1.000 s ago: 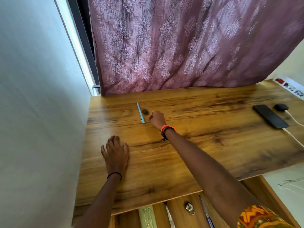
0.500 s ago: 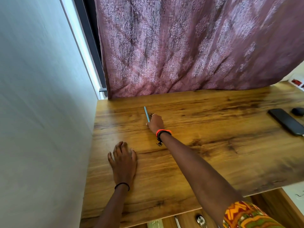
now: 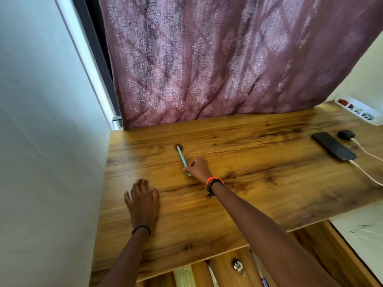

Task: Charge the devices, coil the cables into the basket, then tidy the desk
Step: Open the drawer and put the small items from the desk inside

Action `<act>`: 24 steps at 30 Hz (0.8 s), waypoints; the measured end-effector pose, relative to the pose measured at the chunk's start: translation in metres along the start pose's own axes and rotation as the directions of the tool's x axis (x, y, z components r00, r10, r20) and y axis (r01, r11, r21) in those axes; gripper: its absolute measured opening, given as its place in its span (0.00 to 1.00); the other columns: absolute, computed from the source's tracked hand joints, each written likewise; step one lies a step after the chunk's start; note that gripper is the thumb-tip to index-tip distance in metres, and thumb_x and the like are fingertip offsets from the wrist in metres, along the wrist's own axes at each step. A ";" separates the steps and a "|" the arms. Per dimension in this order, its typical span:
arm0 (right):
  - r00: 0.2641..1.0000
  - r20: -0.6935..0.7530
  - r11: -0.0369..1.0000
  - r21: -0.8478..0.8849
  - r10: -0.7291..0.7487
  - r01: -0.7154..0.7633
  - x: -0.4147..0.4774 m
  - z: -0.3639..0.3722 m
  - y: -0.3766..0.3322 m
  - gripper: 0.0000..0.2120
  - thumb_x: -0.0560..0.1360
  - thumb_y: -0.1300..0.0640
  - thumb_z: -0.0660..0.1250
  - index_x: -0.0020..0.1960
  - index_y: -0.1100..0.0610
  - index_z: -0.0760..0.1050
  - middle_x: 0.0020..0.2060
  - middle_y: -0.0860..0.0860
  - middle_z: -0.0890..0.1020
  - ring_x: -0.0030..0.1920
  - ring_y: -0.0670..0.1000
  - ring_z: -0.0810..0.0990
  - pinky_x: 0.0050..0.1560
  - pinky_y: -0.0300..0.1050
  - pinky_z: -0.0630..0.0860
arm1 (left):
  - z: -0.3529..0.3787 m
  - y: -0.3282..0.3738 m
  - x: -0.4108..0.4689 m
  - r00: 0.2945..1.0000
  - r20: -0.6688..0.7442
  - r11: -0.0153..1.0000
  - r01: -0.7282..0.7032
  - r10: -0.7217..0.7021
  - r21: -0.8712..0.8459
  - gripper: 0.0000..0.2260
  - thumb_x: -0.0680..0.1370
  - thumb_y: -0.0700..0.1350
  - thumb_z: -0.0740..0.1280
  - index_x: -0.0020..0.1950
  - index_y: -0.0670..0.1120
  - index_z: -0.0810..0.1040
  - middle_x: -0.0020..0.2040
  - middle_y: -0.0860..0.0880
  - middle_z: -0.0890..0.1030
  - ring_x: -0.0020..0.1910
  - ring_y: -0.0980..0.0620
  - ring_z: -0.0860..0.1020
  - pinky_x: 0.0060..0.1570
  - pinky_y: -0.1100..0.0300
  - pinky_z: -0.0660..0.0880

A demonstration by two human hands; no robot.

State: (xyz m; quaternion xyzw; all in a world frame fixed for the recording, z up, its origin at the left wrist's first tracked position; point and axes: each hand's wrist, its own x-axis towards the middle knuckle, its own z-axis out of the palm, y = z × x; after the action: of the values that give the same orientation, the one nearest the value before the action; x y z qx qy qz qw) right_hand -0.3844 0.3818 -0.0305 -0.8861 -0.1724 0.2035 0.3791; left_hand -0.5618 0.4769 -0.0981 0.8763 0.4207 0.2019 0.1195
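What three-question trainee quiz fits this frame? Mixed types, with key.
1. Short answer: which hand pinches the blue pen?
2. True or false: the left hand holds the black phone.
3. Multiple choice: the white cable runs into A) the phone, B) the pen, C) neither.
Key: 1, the right hand. 2, false: it rests flat on the desk. 3, A.

A mauve patterned curtain (image 3: 217, 59) hung behind the wooden desk (image 3: 269, 193); a pale wall (image 3: 41, 141) stood left of it, white floor (image 3: 362, 235) to its right.
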 end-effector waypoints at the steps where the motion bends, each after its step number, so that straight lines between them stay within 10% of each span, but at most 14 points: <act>1: 1.000 -0.005 1.000 0.025 0.003 -0.003 -0.010 -0.008 0.008 0.08 0.67 0.59 0.74 0.37 0.60 0.76 0.40 0.58 0.83 0.43 0.53 0.81 0.39 0.41 0.72 | 0.000 0.002 -0.002 1.000 0.002 1.000 -0.007 0.007 -0.005 0.16 0.77 0.48 0.62 0.63 0.44 0.72 0.63 0.45 0.73 0.61 0.44 0.73 0.67 0.43 0.61; 14: 0.999 0.029 0.999 0.050 0.016 -0.018 -0.150 -0.109 0.107 0.10 0.67 0.54 0.75 0.37 0.55 0.75 0.35 0.54 0.82 0.31 0.46 0.79 0.36 0.36 0.77 | 0.005 0.013 -0.045 0.990 0.104 0.994 -0.094 0.100 -0.058 0.15 0.79 0.47 0.59 0.64 0.42 0.70 0.65 0.43 0.70 0.64 0.43 0.70 0.68 0.44 0.60; 24: 0.874 0.483 0.996 0.034 0.061 -0.088 -0.251 -0.181 0.177 0.06 0.69 0.56 0.74 0.42 0.58 0.80 0.33 0.49 0.82 0.31 0.43 0.80 0.35 0.36 0.75 | 0.007 0.035 -0.079 0.970 0.198 0.990 -0.139 0.141 -0.022 0.16 0.79 0.48 0.58 0.63 0.41 0.68 0.66 0.41 0.68 0.66 0.41 0.66 0.67 0.44 0.59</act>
State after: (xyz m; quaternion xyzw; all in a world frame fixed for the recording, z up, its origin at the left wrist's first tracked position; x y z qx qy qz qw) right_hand -0.4843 0.0419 0.0095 -0.8030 -0.2213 0.4363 0.3404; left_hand -0.5790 0.3928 -0.1107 0.9192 0.3430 0.1226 0.1497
